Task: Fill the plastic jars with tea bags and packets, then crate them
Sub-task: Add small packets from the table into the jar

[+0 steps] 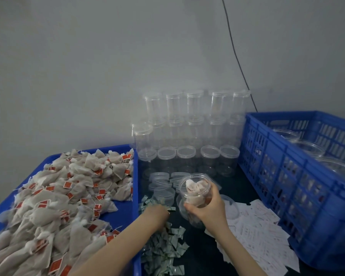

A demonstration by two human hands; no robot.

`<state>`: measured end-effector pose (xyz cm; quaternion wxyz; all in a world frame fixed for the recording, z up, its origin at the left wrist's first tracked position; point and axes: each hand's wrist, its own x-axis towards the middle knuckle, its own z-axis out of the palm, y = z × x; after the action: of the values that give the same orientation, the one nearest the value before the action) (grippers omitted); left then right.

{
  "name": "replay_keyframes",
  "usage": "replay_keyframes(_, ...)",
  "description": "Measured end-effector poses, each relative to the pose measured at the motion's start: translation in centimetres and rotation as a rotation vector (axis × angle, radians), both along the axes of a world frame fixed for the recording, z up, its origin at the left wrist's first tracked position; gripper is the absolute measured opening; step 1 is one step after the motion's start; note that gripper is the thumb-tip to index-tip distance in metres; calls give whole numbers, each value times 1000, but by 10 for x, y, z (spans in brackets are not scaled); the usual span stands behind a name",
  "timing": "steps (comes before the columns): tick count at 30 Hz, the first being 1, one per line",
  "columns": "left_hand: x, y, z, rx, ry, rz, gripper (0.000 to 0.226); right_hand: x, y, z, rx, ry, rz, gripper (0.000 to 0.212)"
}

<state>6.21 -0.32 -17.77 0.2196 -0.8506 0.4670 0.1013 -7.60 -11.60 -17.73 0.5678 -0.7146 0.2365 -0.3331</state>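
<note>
Dark worktop [203, 253] under my hands: my right hand [207, 208] grips a tilted open jar [195, 194] of tea bags; my left hand [157, 214], fingers hidden, reaches into the green packets [163, 250] beside it. Tilted further, the jar could spill its bags.

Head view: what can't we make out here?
- Left hand fingers: buried among the green packets; grip unclear.
- Held jar lower part: covered by the right hand.
- Blue crate contents: screened by its lattice wall.
- White slips: print too small to read.
- Tea bag tray: cut off by the left and bottom edges.
</note>
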Motion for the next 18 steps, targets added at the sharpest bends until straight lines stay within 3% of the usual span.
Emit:
replay_keyframes(6,-2,0,-3,29,-21,-11,33,-6,0,1,15,-9,-10,107)
replay_keyframes(18,2,-4,-1,76,-18,-3,34,-12,-3,2,9,-25,-28,104)
